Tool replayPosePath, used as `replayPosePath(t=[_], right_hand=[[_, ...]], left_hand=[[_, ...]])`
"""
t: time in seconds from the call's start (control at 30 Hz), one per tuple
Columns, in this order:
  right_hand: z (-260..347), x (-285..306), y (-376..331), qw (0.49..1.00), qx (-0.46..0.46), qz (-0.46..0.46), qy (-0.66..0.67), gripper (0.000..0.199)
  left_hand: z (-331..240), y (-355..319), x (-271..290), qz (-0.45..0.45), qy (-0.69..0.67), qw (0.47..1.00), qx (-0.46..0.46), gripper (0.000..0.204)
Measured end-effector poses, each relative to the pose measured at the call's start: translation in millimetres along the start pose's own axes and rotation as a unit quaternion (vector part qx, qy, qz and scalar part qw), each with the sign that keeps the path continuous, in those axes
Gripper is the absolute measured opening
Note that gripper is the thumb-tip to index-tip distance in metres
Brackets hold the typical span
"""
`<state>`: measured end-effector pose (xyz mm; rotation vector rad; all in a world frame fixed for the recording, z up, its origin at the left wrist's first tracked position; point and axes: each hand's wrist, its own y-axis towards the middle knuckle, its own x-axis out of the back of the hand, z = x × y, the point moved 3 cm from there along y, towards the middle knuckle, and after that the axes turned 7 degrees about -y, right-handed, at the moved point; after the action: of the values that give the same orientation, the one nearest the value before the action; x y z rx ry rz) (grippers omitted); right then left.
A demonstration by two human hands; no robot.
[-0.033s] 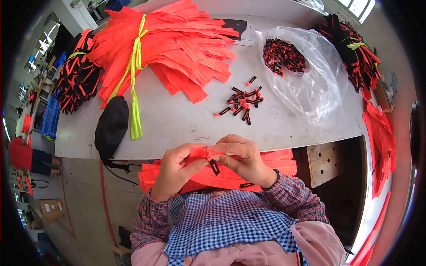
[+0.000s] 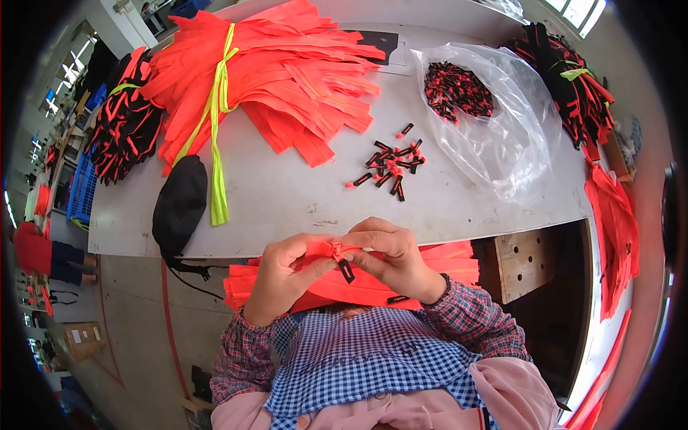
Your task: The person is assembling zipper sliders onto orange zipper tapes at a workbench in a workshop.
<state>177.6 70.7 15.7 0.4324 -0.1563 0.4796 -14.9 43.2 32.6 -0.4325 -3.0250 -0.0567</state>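
Just beyond my lap, near the table's front edge, both hands pinch one red-orange zipper tape. My left hand (image 2: 278,276) closes thumb and fingers on the tape beside a red zipper slider (image 2: 336,249). From the other side, my right hand (image 2: 398,259) pinches the tape close to that slider. A black pull tab (image 2: 347,271) hangs down from the slider between my thumbs. Across my lap lie more red-orange zipper tapes (image 2: 455,266), with another black pull tab (image 2: 398,299) on them. My fingers partly hide the held tape.
Loose zipper sliders (image 2: 393,168) lie mid-table; a clear plastic bag (image 2: 502,161) holds many more. A big tied bundle of red-orange tapes (image 2: 287,86) fills the back left. Black-and-red bundles (image 2: 129,122) flank the table (image 2: 287,215). A black pouch (image 2: 180,204) rests at the left edge.
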Motion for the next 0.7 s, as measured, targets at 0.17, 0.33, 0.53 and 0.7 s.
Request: replayPosePath(t=[0.17,0.33,0.53,0.7], right_hand=[[6.1,2.0,1.0,0.998,0.041,0.024,0.051,0.028],[3.9,-4.5,-1.1,0.997,0.067,0.0,-0.026,0.026],[11.9,-4.7,-5.8,0.988,0.103,-0.012,-0.119,0.029],[9.1,-8.1,-7.0,0.987,0.12,-0.023,-0.109,0.027]], left_hand=[[-12.2,-4.3,-1.1,-0.015,0.112,0.992,-0.063,0.018],[-13.5,-6.6,-4.3,-0.009,0.138,0.986,-0.092,0.019],[-8.8,-7.9,-4.9,-0.028,0.118,0.99,-0.072,0.019],[2.4,-7.6,-3.6,-0.022,0.058,0.997,-0.047,0.02]])
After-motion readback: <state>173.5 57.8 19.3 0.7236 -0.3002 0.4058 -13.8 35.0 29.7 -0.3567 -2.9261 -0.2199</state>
